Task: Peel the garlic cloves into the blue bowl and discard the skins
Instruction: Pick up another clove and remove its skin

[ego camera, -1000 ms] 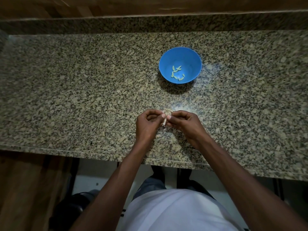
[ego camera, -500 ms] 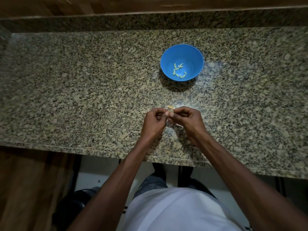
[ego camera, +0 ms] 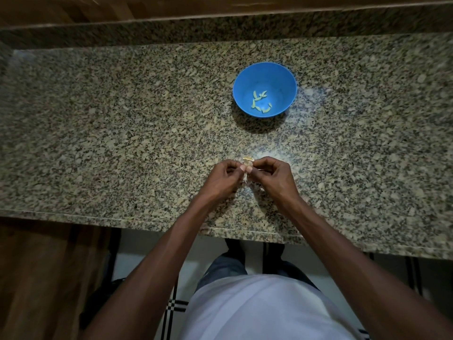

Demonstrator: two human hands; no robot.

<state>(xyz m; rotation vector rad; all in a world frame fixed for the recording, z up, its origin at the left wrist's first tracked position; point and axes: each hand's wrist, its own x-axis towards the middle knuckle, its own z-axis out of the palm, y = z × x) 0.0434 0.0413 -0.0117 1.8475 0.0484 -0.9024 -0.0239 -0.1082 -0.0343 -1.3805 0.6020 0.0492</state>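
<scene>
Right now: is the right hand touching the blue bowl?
Apart. The head view shows the right hand pinching a garlic clove with the left hand, with bare granite counter between it and the blue bowl.

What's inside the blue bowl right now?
A few pale peeled garlic cloves lie on the blue bowl floor. No skins visible; the near wall hides a sliver of the bottom.
</scene>
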